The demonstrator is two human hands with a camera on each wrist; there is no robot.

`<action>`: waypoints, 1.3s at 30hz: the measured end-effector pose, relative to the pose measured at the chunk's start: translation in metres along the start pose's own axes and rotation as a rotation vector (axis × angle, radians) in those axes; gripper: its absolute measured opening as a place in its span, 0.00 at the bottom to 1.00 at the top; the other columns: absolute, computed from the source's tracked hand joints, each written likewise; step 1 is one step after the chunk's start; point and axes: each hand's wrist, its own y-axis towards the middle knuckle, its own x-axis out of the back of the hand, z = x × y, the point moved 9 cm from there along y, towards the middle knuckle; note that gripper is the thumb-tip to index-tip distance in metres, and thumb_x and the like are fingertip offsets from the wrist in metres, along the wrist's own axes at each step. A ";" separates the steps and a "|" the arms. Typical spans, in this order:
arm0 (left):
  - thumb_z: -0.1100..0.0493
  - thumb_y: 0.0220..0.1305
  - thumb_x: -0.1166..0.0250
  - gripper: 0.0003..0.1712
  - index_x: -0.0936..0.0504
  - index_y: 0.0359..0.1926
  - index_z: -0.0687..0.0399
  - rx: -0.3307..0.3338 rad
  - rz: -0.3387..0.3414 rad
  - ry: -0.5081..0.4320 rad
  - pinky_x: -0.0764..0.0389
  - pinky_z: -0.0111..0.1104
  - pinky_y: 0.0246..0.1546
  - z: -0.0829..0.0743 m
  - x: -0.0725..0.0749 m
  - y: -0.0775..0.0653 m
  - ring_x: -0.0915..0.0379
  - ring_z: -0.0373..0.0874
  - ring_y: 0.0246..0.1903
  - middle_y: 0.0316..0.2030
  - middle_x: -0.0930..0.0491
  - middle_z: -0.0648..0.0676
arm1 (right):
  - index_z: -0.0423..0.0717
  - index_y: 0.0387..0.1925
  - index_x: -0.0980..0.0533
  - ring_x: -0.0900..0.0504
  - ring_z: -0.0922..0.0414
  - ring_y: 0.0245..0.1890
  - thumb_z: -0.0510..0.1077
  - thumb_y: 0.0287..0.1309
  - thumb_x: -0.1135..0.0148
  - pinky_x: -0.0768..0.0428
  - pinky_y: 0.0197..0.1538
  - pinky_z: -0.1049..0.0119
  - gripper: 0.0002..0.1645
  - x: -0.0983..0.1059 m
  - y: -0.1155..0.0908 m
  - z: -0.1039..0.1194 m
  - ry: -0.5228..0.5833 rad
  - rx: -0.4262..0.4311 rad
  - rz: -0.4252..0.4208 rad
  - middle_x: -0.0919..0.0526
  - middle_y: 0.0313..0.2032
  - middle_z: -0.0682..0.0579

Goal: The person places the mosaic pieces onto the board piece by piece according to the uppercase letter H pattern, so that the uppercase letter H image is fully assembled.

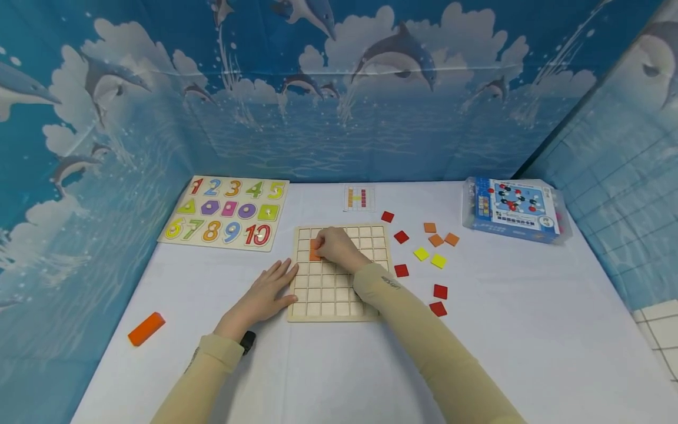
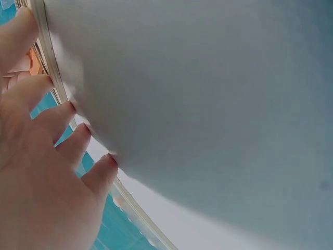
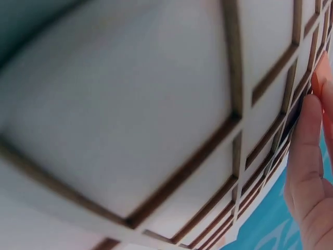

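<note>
A wooden grid board (image 1: 320, 309) with square cells lies mid-table. Over its upper left part, my right hand (image 1: 339, 244) pinches an orange square tile (image 3: 322, 73) with thumb and fingertips. Orange (image 1: 315, 255) shows in that column of cells, partly covered by the fingers. My left hand (image 1: 267, 292) rests on the table with its fingers spread, and its fingertips and thumb touch the board's left edge. In the left wrist view the left fingers (image 2: 70, 117) lie along that edge. To the board's right lie red tiles (image 1: 401, 237), orange tiles (image 1: 436, 240) and yellow tiles (image 1: 438, 261).
A number-and-shape puzzle board (image 1: 281, 206) sits at the back left. Behind the grid board lies a small pattern card (image 1: 359, 199). A boxed set (image 1: 516, 209) stands at the back right, and an orange block (image 1: 146, 329) lies at the left. Dolphin-printed curtains (image 1: 339, 129) surround the table.
</note>
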 end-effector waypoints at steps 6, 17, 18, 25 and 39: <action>0.48 0.67 0.37 0.43 0.44 0.76 0.54 0.001 -0.007 -0.006 0.54 0.58 0.75 -0.002 0.001 0.000 0.60 0.61 0.77 0.77 0.52 0.60 | 0.44 0.27 0.20 0.26 0.57 0.30 0.34 0.58 0.36 0.27 0.34 0.69 0.05 -0.003 0.002 0.004 -0.066 0.017 -0.015 0.18 0.32 0.49; 0.48 0.67 0.37 0.43 0.44 0.76 0.54 -0.007 -0.016 -0.004 0.54 0.58 0.75 -0.004 0.003 0.004 0.60 0.61 0.77 0.77 0.52 0.60 | 0.44 0.30 0.18 0.23 0.57 0.32 0.38 0.58 0.33 0.22 0.39 0.66 0.02 0.005 -0.002 0.001 -0.033 0.040 -0.045 0.15 0.34 0.49; 0.48 0.67 0.37 0.43 0.44 0.76 0.54 -0.007 -0.017 -0.002 0.54 0.58 0.75 -0.003 0.003 0.004 0.60 0.61 0.77 0.77 0.51 0.60 | 0.44 0.32 0.18 0.23 0.57 0.32 0.38 0.58 0.33 0.22 0.39 0.66 0.01 0.007 -0.004 -0.002 -0.007 0.033 -0.037 0.15 0.36 0.49; 0.49 0.67 0.37 0.42 0.44 0.76 0.55 0.005 -0.012 -0.011 0.54 0.58 0.75 -0.002 -0.002 -0.002 0.61 0.61 0.77 0.77 0.52 0.60 | 0.46 0.42 0.18 0.21 0.56 0.36 0.44 0.60 0.33 0.22 0.40 0.66 0.09 0.035 -0.025 -0.025 0.142 -0.037 0.006 0.17 0.38 0.50; 0.50 0.68 0.37 0.41 0.43 0.76 0.56 -0.013 -0.034 -0.014 0.53 0.59 0.75 -0.005 0.001 -0.005 0.60 0.63 0.76 0.77 0.51 0.61 | 0.40 0.58 0.24 0.19 0.46 0.48 0.49 0.66 0.40 0.20 0.56 0.54 0.23 0.132 -0.086 -0.139 0.205 -0.211 -0.155 0.18 0.51 0.40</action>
